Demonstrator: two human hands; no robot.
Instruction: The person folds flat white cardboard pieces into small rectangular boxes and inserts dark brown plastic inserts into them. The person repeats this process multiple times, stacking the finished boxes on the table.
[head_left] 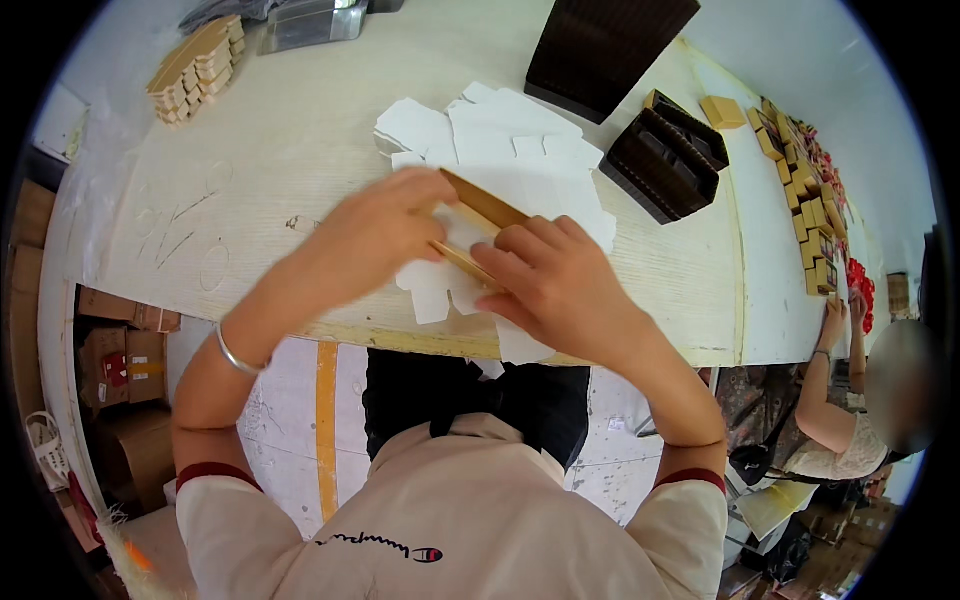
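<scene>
Between my hands is a small golden-brown carton [485,202], partly folded, with upright walls and a pale inside. My left hand [395,215], slightly blurred, grips its left end with bent fingers. At the other end my right hand [550,275] is closed over the carton, its fingers curled on the edge. Much of both ends is hidden behind my fingers. Under and beyond the carton lie several flat white die-cut box blanks [525,135], overlapping in a loose spread that reaches the table's near edge.
Dark brown boxes [660,165] stand right of the blanks, below a taller dark box [605,50]. Stacked tan blanks [195,75] sit at the table's [250,150] far left. Many small golden boxes [805,200] line the right side, where another person's hands [835,320] work.
</scene>
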